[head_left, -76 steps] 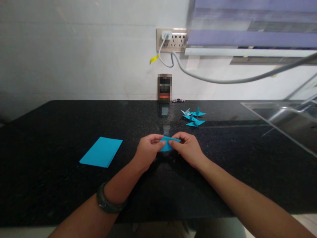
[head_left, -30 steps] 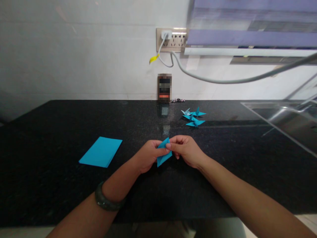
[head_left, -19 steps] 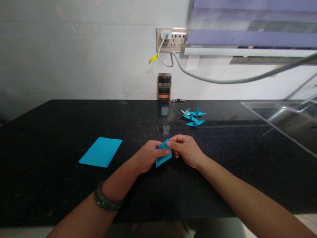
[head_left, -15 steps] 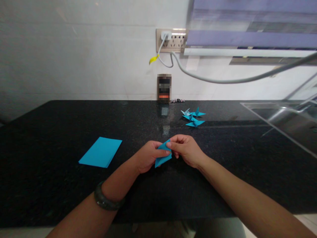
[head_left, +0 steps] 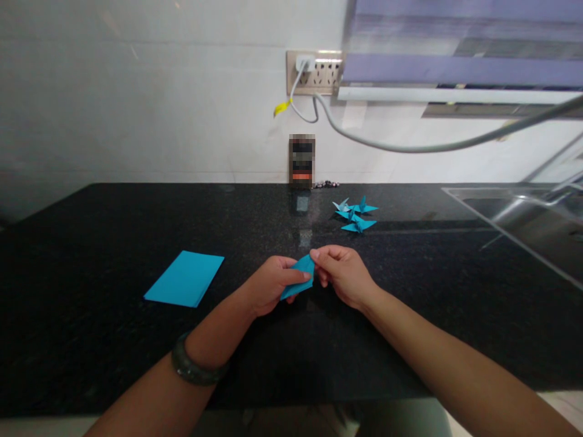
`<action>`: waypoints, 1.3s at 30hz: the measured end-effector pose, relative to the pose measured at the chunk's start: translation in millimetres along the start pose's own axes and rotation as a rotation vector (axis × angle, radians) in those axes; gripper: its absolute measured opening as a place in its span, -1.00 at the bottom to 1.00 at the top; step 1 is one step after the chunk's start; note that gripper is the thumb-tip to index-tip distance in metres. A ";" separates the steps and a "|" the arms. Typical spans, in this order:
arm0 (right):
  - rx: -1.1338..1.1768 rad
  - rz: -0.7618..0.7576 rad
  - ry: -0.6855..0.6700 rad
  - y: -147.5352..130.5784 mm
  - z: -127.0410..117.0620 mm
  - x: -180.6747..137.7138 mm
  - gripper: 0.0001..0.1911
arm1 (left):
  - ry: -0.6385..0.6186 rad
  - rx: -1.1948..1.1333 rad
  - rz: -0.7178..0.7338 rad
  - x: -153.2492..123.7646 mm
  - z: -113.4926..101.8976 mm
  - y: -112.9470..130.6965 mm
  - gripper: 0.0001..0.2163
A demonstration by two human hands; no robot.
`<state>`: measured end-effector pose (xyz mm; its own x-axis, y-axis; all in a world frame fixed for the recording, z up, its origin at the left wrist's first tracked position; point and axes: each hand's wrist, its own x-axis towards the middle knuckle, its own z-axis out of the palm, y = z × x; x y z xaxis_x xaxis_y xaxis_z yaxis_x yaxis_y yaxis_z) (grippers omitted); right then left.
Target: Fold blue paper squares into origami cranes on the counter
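Note:
A small folded piece of blue paper [head_left: 302, 265] is held above the dark counter between my two hands. My left hand [head_left: 272, 284] grips its lower left part, thumb on top and fingers underneath. With thumb and forefinger, my right hand [head_left: 342, 273] pinches the paper's upper right corner. A stack of blue paper sheets [head_left: 186, 279] lies on the counter to the left. Several folded blue paper cranes [head_left: 359, 224] sit close together beyond my right hand.
The black counter [head_left: 91, 358] runs back to a pale wall. A phone-like object [head_left: 302, 161], blurred out, leans there beside a beaded strand [head_left: 327, 184]. A metal sink [head_left: 523, 212] is at the right. A grey cable [head_left: 401, 147] hangs from a wall socket [head_left: 319, 73].
The folded paper has turned slightly in my hands, and its top corner sits a bit higher. My right thumb has slid from the paper's face to its corner.

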<state>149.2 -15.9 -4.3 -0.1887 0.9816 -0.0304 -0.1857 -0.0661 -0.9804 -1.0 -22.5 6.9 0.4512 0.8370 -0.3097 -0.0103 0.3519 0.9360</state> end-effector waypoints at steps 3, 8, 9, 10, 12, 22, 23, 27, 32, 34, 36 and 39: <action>0.010 -0.004 0.007 -1.4 -0.4 0.2 -0.66 | 0.024 0.004 -0.001 0.5 1.3 0.0 -0.86; -0.126 -0.006 -0.047 -1.4 -0.6 -0.7 -0.71 | 0.059 0.017 0.012 1.0 1.8 -0.9 -0.84; -0.150 -0.003 -0.045 -1.1 -0.1 -1.0 -0.72 | 0.058 0.020 0.015 1.2 1.5 -1.4 -0.83; -0.161 -0.003 -0.029 -0.9 0.4 -1.2 -0.72 | 0.055 0.023 0.020 1.6 1.0 -2.1 -0.83; -0.163 -0.009 0.019 -0.9 1.3 -1.3 -0.66 | 0.051 0.028 0.038 2.6 0.1 -3.8 -0.82; -0.170 0.118 -0.035 -0.3 5.1 -2.0 -0.83 | 0.277 0.235 0.240 4.3 3.4 -9.3 -0.60; -0.175 0.123 -0.033 0.1 5.4 -1.9 -0.83 | 0.270 0.251 0.246 4.1 4.2 -9.2 -0.59; -0.220 0.062 -0.004 1.9 4.6 -0.3 -0.84 | 0.250 0.211 0.245 4.6 6.3 -8.7 -0.57; -0.347 -0.119 0.045 7.5 0.4 2.7 -0.89 | 0.310 0.123 0.213 6.5 7.4 -7.9 -0.70; -0.422 -0.182 0.058 9.9 -1.0 3.3 -0.92 | 0.318 0.128 0.232 6.5 7.6 -7.9 -0.68; -0.522 -0.255 0.064 10.9 -2.0 3.4 -0.91 | 0.317 0.142 0.263 6.1 7.7 -8.3 -0.65; -0.679 -0.360 0.070 9.1 -2.5 2.8 -0.96 | 0.299 0.178 0.289 5.4 7.6 -9.3 -0.64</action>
<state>149.4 -13.2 -13.8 -0.1634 0.9322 0.3231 0.4124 0.3621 -0.8360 8.3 -24.4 -2.2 0.1747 0.9837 -0.0415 0.0671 0.0302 0.9973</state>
